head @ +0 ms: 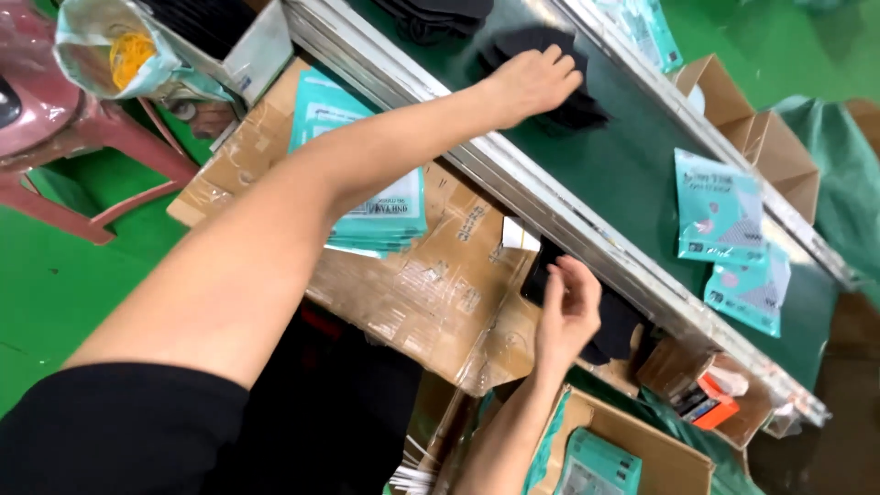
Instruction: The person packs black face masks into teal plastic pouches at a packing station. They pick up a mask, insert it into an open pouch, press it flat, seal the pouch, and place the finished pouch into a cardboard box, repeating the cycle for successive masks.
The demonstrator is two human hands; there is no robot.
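My left hand (530,84) reaches far out over the dark green conveyor belt (632,165) and lies on a pile of black masks (577,110), fingers curled over its top. Closer to me, my right hand (568,312) is at the near rail of the belt, fingers bent around a small black mask stack (536,275). More black masks (616,323) lie just right of that hand. A stack of teal mask packets (385,215) rests on a taped cardboard box (431,284) under my left forearm.
Two teal packets (720,206) lie on the belt to the right. Open cardboard boxes (779,151) stand beyond the belt's far rail. A box with teal packets (600,463) sits below my right arm, and a pink plastic stool (55,137) stands on the green floor at left.
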